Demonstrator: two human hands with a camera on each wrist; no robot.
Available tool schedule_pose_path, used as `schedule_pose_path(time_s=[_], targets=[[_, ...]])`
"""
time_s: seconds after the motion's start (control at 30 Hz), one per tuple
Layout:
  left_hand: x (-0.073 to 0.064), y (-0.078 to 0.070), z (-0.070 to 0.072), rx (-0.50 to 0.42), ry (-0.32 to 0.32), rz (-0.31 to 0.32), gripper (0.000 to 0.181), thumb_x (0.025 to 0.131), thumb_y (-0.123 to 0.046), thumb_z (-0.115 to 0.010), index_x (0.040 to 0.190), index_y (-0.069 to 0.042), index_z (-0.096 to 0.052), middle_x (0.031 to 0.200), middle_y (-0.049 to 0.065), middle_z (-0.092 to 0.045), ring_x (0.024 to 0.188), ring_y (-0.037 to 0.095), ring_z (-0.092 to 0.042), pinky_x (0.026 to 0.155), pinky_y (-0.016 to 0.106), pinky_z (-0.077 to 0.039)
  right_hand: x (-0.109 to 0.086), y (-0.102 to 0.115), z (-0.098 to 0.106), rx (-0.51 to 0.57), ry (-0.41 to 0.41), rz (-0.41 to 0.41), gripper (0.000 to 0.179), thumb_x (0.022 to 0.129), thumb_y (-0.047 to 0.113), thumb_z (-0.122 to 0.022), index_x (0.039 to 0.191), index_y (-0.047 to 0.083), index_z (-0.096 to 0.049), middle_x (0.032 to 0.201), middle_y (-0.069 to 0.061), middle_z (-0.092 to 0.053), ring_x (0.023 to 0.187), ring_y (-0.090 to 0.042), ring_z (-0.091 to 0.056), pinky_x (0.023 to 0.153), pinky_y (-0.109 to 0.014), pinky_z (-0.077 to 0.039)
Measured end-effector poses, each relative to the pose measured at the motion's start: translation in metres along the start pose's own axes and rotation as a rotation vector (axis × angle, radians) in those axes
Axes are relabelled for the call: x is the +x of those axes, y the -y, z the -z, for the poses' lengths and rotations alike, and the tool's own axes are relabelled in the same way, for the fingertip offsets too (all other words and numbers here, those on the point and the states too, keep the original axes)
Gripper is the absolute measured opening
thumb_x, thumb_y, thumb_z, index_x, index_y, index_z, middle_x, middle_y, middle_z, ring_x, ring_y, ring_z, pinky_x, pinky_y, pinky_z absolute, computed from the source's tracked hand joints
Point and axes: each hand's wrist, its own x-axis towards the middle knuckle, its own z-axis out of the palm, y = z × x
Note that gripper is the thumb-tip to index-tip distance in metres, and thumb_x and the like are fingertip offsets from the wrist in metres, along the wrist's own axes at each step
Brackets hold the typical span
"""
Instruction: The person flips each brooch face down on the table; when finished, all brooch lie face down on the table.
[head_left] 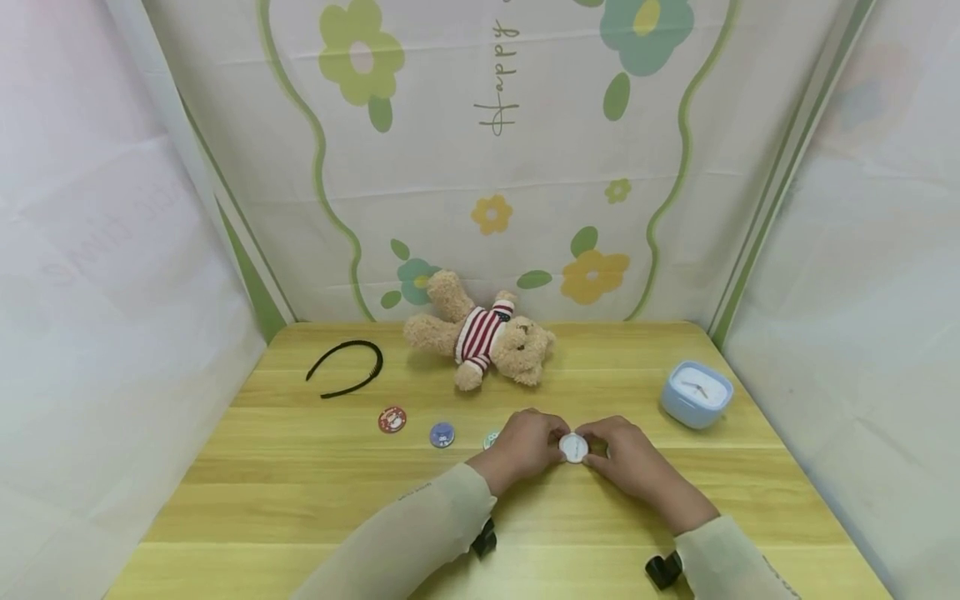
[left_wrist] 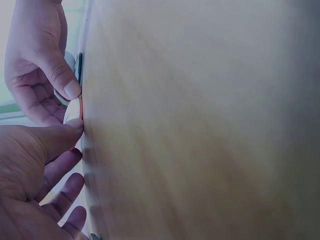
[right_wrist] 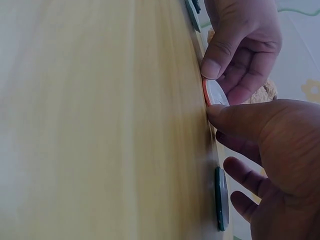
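A small round badge (head_left: 573, 448) lies at the tabletop between my hands, its white side up and a red edge (right_wrist: 205, 92) showing low down in the right wrist view. My left hand (head_left: 525, 446) pinches it on its left side, and my right hand (head_left: 626, 457) pinches it on the opposite side. Beside the left hand, a green-and-white badge (head_left: 491, 440) is partly covered by that hand. Under the right hand's loose fingers lies a dark-green-edged disc (right_wrist: 220, 199). Farther left are a purple-blue badge (head_left: 442, 434) and a red badge (head_left: 392, 419).
A teddy bear (head_left: 487, 337) in a striped shirt lies on its back at the table's rear. A black headband (head_left: 375, 367) is at the left rear, and a light blue clock (head_left: 696, 395) stands at the right. Printed cloth walls (head_left: 570, 158) border the wooden table (head_left: 300, 500).
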Motion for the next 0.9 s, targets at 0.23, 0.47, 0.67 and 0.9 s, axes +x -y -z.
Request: schedule_pose_path(time_s=[0.23, 0.47, 0.67, 0.9], targets=[[-0.001, 0.0, 0.001, 0.026, 0.013, -0.021, 0.021, 0.098, -0.031, -0.085, 0.119, -0.03, -0.085, 0.117, -0.015, -0.08, 0.116, 0.013, -0.068, 0.112, 0.038, -0.051, 0.001, -0.003, 0.0, -0.009, 0.013, 0.034, 0.032, 0.094, 0.017, -0.088, 0.125, 0.016, -0.081, 0.122, 0.002, -0.079, 0.121, -0.03, -0.068, 0.105, -0.058, -0.056], [-0.001, -0.001, 0.0, 0.056, 0.026, -0.014, 0.026, 0.097, -0.033, -0.086, 0.123, -0.029, -0.084, 0.123, -0.015, -0.079, 0.119, 0.011, -0.067, 0.113, 0.038, -0.052, 0.001, -0.003, 0.0, -0.033, 0.038, 0.068, 0.025, 0.095, 0.017, -0.086, 0.12, 0.016, -0.081, 0.123, 0.001, -0.077, 0.123, -0.031, -0.067, 0.106, -0.058, -0.056], [-0.004, 0.002, 0.003, 0.041, 0.027, -0.023, 0.029, 0.097, -0.033, -0.085, 0.125, -0.025, -0.083, 0.123, -0.011, -0.08, 0.12, 0.014, -0.068, 0.11, 0.035, -0.053, 0.001, -0.002, -0.001, -0.037, 0.054, 0.047, 0.027, 0.096, 0.018, -0.086, 0.122, 0.015, -0.081, 0.125, -0.002, -0.076, 0.125, -0.033, -0.067, 0.108, -0.059, -0.054], [-0.014, 0.024, 0.03, 0.004, 0.04, 0.008, 0.043, 0.095, -0.031, -0.086, 0.135, -0.019, -0.076, 0.132, -0.004, -0.077, 0.127, 0.021, -0.069, 0.114, 0.038, -0.053, 0.003, -0.002, 0.0, -0.062, 0.046, 0.03, 0.029, 0.096, 0.018, -0.086, 0.124, 0.012, -0.081, 0.128, -0.007, -0.077, 0.128, -0.036, -0.066, 0.111, -0.06, -0.053]])
